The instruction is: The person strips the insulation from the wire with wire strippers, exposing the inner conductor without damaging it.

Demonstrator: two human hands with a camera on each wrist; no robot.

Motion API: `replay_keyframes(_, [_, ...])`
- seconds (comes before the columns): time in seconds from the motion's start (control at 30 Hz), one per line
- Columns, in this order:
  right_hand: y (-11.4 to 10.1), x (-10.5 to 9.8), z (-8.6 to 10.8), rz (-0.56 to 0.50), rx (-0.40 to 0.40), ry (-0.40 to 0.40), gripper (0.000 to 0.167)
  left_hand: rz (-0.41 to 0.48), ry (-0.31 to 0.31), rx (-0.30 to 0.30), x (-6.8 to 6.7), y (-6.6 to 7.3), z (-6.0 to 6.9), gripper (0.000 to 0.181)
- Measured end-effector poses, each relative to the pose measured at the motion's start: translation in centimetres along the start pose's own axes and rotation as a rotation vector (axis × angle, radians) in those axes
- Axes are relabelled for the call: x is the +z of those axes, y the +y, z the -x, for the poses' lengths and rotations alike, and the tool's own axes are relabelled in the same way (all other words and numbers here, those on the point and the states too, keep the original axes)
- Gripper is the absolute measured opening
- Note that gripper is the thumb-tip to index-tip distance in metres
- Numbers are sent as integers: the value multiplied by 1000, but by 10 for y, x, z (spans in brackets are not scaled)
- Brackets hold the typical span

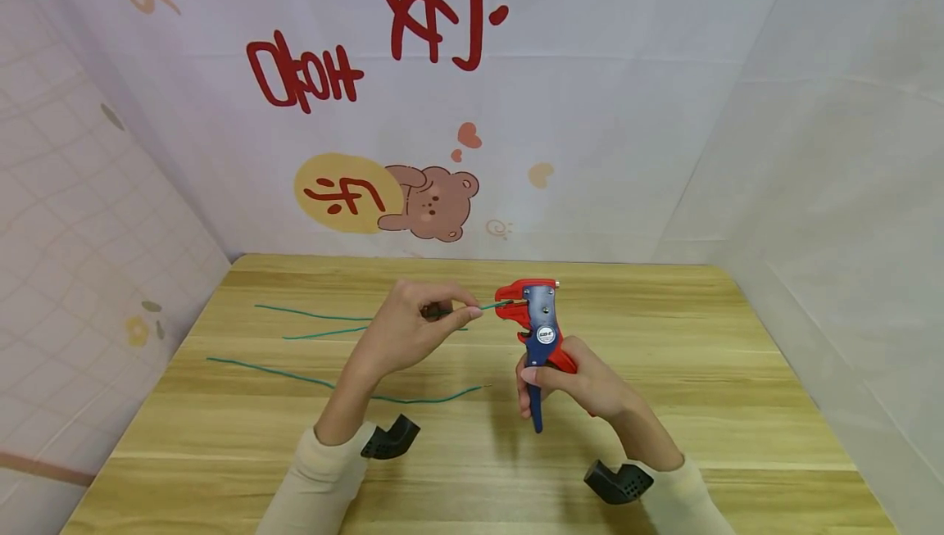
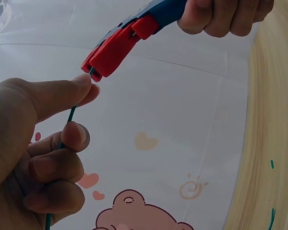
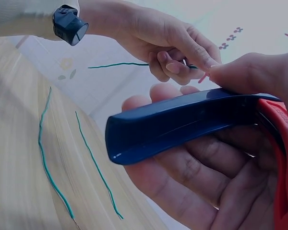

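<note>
Left hand [image 1: 409, 330] is pinching green wire [image 1: 491, 306] beside the wire stripper [image 1: 542, 314] right hand [image 1: 586, 383] is gripping, I'm judging for steady alignment.

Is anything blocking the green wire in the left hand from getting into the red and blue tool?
Nothing visible is: the green wire, pinched by the left hand, reaches between the red jaws of the tool.
</note>
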State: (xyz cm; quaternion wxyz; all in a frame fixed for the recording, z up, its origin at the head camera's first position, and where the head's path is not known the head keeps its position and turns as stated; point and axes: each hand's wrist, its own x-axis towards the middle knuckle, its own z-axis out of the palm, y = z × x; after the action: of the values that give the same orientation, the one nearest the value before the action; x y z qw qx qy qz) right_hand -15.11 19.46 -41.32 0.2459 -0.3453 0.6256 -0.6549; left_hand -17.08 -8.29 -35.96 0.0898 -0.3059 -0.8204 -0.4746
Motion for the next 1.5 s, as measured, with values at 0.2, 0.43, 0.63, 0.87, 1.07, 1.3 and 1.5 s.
replay_keyframes(0.2, [-2, 2, 0, 14, 34, 16, 19, -2, 7, 17, 0, 1, 0, 4])
replay_keyframes(0.43, [-3, 2, 0, 33, 65, 29, 21, -2, -2, 28, 0, 1, 0, 4])
replay_keyframes(0.63, [-2, 5, 0, 42, 53, 63, 22, -4, 0, 29, 0, 1, 1, 4])
replay_keyframes(0.87, [1, 8, -1, 46, 66, 101, 25, -27, 4, 18, -1, 1, 2, 5])
replay_keyframes(1.07, [3, 7, 0, 43, 52, 107, 26, -38, 5, 21, 0, 0, 2, 5])
replay_keyframes(1.3, [3, 9, -1, 61, 52, 117, 25, -37, 7, 29, 0, -1, 2, 6])
replay_keyframes(1.5, [5, 13, -3, 78, 73, 136, 21, -47, 17, 33, 1, -2, 3, 4])
